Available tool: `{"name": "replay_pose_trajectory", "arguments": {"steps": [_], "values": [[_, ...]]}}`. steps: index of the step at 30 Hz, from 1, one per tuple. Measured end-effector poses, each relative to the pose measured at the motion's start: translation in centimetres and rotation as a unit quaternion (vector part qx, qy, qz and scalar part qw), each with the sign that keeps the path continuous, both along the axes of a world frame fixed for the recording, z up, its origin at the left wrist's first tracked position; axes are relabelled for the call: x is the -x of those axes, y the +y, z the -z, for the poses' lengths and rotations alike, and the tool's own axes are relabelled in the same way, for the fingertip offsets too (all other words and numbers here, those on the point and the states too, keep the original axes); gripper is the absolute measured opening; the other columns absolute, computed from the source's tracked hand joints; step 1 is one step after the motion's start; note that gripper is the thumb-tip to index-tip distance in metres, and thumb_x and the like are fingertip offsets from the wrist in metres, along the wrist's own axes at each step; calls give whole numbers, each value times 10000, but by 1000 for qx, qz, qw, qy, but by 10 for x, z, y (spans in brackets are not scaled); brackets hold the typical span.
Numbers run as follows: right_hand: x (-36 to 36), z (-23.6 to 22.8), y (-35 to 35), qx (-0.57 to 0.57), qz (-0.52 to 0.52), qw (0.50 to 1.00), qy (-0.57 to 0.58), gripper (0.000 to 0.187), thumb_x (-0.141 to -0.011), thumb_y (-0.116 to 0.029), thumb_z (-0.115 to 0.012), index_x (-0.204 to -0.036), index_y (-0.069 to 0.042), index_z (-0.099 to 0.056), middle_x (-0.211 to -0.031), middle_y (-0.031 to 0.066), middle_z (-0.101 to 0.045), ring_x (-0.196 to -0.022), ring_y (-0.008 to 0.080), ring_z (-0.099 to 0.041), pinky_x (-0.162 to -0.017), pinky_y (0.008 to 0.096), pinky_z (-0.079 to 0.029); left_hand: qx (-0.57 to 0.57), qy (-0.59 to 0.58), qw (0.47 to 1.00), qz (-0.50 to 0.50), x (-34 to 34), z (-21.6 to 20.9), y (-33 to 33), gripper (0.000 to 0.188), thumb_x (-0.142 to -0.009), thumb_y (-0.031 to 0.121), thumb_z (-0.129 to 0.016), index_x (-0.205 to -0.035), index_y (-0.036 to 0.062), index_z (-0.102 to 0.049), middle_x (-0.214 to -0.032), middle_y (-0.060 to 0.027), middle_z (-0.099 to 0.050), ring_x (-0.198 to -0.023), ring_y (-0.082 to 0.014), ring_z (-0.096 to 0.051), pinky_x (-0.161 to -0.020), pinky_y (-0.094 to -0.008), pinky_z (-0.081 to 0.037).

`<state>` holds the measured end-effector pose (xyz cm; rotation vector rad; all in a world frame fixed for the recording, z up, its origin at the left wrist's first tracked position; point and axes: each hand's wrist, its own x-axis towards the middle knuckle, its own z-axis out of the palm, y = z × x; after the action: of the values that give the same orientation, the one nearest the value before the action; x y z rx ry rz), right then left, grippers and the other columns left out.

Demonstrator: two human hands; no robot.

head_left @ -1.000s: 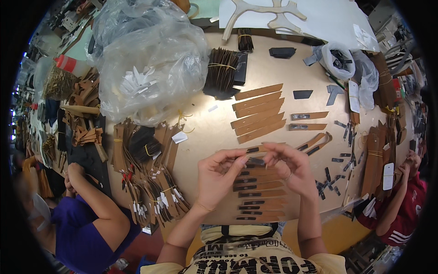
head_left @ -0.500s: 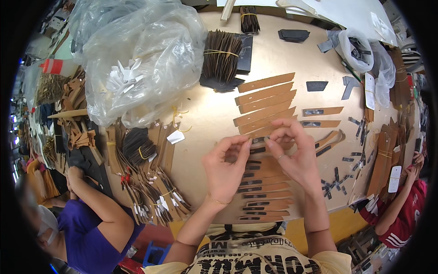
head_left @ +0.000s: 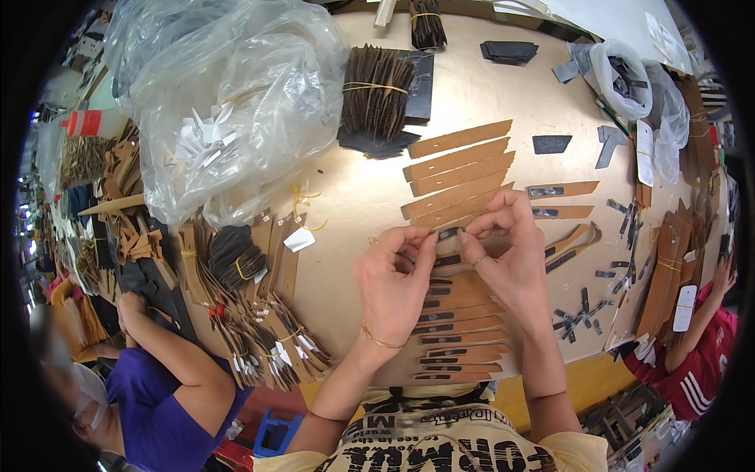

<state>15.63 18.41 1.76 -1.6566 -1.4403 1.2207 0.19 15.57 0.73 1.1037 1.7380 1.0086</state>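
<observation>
In the head view, the left hand (head_left: 393,275) and the right hand (head_left: 507,256) each pinch with thumb and fingertips, close together, gripping either end of a small dark piece (head_left: 448,234). It is held above the bench (head_left: 354,189), between the upper fan of plain tan strips (head_left: 464,166) and the lower column of dark-tipped strips (head_left: 472,323). It seems to lie along a tan strip, but the fingers cover most of that, and whether it is stuck down cannot be told.

The likeliest fault is a crooked or creased dark piece: the fingertips hide both ends, so a slight twist by either hand could pass unnoticed. Uneven pressure might also leave one end lifting. Pulling the thumbs away sharply could drag it off line.

The column lies close beneath the wrists, so a dropped forearm could knock its neat spacing askew. Its nearest strips sit close to the person's shirt (head_left: 440,440), and leaning in might catch them. To the right, the loose dark pieces (head_left: 584,299) lie scattered; a careless sweep of the right arm could spread them further.
</observation>
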Motion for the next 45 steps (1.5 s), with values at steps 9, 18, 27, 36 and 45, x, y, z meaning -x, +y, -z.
{"name": "replay_pose_trajectory", "arguments": {"steps": [9, 18, 27, 36, 45], "values": [[1, -2, 1, -3, -4, 1000, -14, 390, -814, 19, -734, -1077, -46, -454, -786, 87, -704, -722, 212, -684, -662, 312, -516, -30, 27, 999, 9, -3, 1, -1, 112, -853, 4, -764, -955, 4, -716, -803, -94, -711, -651, -140, -666, -562, -265, -520], [2, 2, 1, -38, -11, 999, -32, 425, -784, 22, -749, -1077, -54, -451, -776, 84, -699, -713, 230, -678, -658, 322, -517, -52, 60, 997, 19, -4, 4, -2, 116, -847, -7, -763, -945, 5, -704, -802, -98, -690, -643, -162, -664, -555, -282, -522], [3, 3, -6, -107, -51, 987, -112, 253, -799, 48, -720, -1005, -35, -600, -869, 84, -671, -815, 185, -645, -760, 304, -531, -136, 189, 971, 61, -9, 15, -12, 255, -799, -43, -753, -1039, 36, -719, -1033, -89, -572, -752, -227, -621, -626, -338, -514], [1, 16, -32, -263, -157, 888, -343, 434, -837, 8, -644, -1236, -153, -702, -1191, 117, -586, -1058, 287, -562, -859, 412, -446, -134, 424, 878, 179, 7, 15, -22, 453, -735, 30, -700, -1162, 176, -744, -1030, -17, -569, -843, -220, -578, -671, -345, -498], [-9, 7, -34, -250, -101, 856, -441, 433, -872, -1, -603, -1246, -191, -708, -1154, 88, -597, -1063, 275, -550, -928, 450, -382, -115, 402, 887, 197, 11, 9, -22, 448, -770, -1, -674, -1170, 185, -755, -1007, -39, -577, -863, -247, -592, -697, -404, -493]]}}
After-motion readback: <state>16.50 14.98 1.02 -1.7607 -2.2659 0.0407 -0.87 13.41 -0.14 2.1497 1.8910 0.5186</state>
